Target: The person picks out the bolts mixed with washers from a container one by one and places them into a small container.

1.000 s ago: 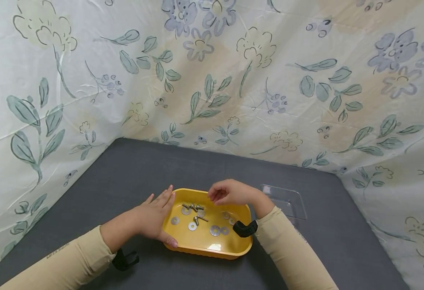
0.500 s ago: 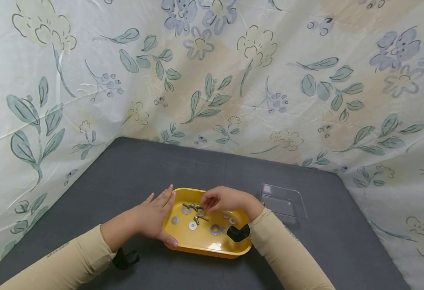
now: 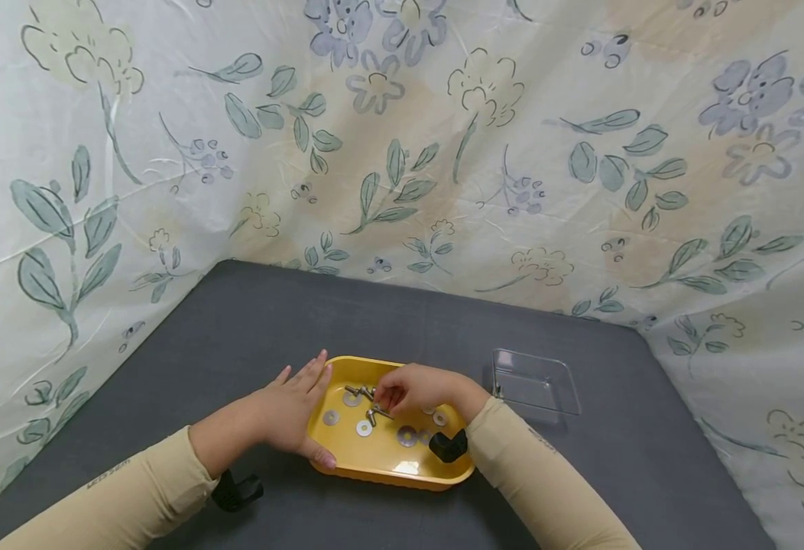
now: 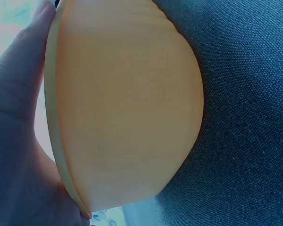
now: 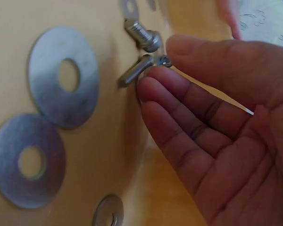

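Observation:
A yellow tray (image 3: 361, 458) holds several metal bolts (image 3: 372, 418) and flat washers (image 3: 407, 436). My left hand (image 3: 290, 409) rests against its left end, fingers spread straight along the rim and thumb at the front corner. The left wrist view has the thumb side of that hand (image 4: 14, 108) against the tray's rim (image 4: 53, 99). Inside the tray, my right hand (image 3: 417, 388) has its fingertips just over the bolts. In the right wrist view, thumb and loosely bent fingers (image 5: 179, 136) stand apart beside a bolt (image 5: 141, 35); no firm grip shows.
To the right of the yellow tray, a clear plastic container (image 3: 538, 383) stands on the dark grey tabletop (image 3: 292, 305). Floral cloth (image 3: 402, 168) encloses the back and sides. Each wrist wears a black band (image 3: 449, 445).
My right hand has come down from above the tray's far rim and moved left to the bolts. The left hand stays at the tray's left end.

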A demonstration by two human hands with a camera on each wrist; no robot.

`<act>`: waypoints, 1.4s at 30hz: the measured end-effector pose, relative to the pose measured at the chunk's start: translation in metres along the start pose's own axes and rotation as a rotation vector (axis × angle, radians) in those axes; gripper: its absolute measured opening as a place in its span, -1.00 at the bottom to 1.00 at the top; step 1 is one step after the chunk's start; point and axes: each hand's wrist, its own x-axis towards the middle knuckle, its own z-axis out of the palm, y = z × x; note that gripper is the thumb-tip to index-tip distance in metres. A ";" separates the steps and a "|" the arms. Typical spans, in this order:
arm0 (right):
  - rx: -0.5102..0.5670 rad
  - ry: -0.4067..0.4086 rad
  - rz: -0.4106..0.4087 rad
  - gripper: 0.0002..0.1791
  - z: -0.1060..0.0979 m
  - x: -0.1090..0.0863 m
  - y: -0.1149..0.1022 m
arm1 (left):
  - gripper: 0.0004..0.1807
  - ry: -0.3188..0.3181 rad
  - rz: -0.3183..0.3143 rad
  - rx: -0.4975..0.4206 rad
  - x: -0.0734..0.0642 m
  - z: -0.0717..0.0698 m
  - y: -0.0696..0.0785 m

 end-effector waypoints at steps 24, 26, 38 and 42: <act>-0.133 0.020 0.005 -0.76 0.013 0.007 0.007 | 0.49 0.002 0.000 -0.026 0.002 0.004 -0.002; -0.132 0.019 0.009 -0.76 0.014 0.007 0.006 | 0.49 0.003 0.001 -0.026 0.002 0.004 -0.002; -0.190 0.019 -0.002 -0.86 0.014 0.007 0.005 | 0.47 0.005 0.007 -0.024 0.000 0.001 -0.001; -0.217 0.030 -0.003 -0.89 0.013 0.008 0.006 | 0.46 0.003 0.008 -0.031 -0.001 0.000 0.000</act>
